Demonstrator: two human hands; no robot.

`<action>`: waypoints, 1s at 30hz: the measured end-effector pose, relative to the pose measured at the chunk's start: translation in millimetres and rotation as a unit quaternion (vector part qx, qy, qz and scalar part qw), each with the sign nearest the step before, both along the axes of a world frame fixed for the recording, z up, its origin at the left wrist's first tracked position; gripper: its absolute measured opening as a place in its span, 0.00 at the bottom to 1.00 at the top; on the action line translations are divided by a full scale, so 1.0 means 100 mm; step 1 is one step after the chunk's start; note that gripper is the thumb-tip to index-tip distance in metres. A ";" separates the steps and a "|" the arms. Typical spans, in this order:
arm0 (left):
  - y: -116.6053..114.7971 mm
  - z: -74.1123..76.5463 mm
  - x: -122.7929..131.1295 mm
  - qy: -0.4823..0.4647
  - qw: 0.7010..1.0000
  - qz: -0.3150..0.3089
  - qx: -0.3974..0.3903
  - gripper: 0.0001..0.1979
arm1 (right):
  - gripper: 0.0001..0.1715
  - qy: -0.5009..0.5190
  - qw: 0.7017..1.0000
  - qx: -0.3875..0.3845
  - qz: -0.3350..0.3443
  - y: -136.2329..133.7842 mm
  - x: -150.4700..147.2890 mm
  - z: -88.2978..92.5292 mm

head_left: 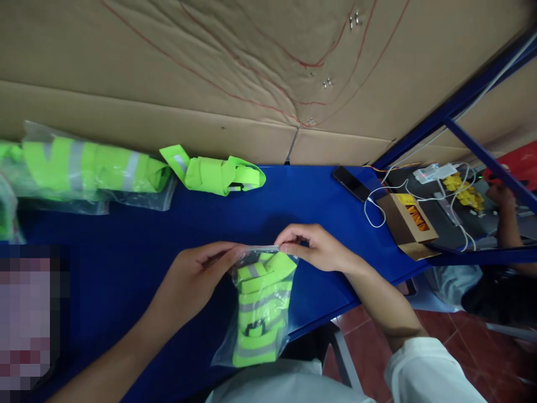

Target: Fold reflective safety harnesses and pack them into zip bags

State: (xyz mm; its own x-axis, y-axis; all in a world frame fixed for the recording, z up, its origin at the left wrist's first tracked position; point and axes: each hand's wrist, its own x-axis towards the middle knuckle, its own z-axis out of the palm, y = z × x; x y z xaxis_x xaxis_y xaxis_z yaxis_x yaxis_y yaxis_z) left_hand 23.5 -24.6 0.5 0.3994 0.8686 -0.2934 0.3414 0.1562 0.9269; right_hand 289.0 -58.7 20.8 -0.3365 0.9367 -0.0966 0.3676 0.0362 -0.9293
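Observation:
A clear zip bag (224, 350) hangs between my hands at the table's near edge. Inside it lies a folded neon-yellow reflective strap (264, 296) with grey bands and a black buckle. At the bag's top left corner, my left hand (210, 266) pinches the edge between thumb and fingers. My right hand (314, 246) pinches the same top edge at its right side, thumb below and fingers above. The bag's mouth is drawn out straight between the two hands.
Bagged neon straps (84, 168) lie at the back left, with a loose folded strap (210, 173) beside them. A phone (351, 183) with a white cable and a cardboard box (409, 221) sit at the right. Beyond a blue frame, another person's hand (501, 196) shows.

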 end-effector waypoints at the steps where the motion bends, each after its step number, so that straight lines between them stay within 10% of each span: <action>1: -0.01 0.01 -0.01 0.009 1.000 0.004 0.021 0.23 | 0.10 0.000 1.000 0.007 -0.003 0.00 -0.01 0.00; 9: -0.09 0.02 0.00 0.019 0.992 -0.010 0.128 0.17 | 0.12 0.002 1.000 0.016 0.008 -0.02 -0.08 -0.02; 17: -0.10 -0.08 0.04 -0.071 0.997 -0.037 0.019 0.14 | 0.08 0.005 0.996 0.085 0.016 -0.09 -0.22 -0.07; 30: -0.19 -0.10 0.07 -0.030 0.995 -0.060 0.075 0.13 | 0.07 -0.019 0.989 0.141 0.043 -0.13 -0.28 -0.06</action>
